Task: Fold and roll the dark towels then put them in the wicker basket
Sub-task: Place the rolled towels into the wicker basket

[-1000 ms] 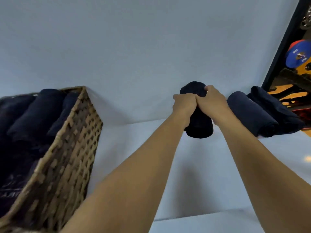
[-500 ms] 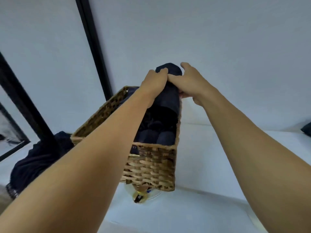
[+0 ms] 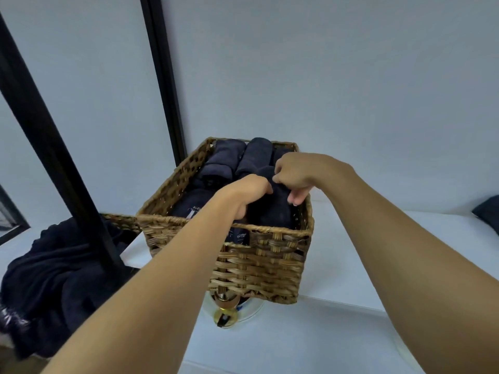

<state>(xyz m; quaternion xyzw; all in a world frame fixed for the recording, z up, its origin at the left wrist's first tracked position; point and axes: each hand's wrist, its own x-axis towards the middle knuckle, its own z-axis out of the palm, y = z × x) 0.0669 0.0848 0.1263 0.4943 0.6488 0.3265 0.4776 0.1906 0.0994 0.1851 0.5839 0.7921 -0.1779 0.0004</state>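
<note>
A wicker basket (image 3: 259, 263) stands on the white surface in the middle of the view. Several rolled dark towels (image 3: 224, 160) lie packed inside it. A rolled dark towel (image 3: 275, 209) sits in the basket's near right corner, and both hands are on it. My left hand (image 3: 248, 190) grips its left side, fingers curled down into the basket. My right hand (image 3: 297, 176) pinches its top from the right. The lower part of this towel is hidden behind the basket's front wall.
A heap of loose dark towels (image 3: 54, 279) lies at the left, beside a second wicker rim (image 3: 118, 218). Black frame bars (image 3: 46, 147) cross the left side. A gold-topped object (image 3: 225, 311) sits under the basket's front. A dark towel edge (image 3: 488, 209) shows at far right.
Both hands carried the rolled towel from the right side of the surface over to the basket and lowered it into the near right corner. The view swung left with them.
</note>
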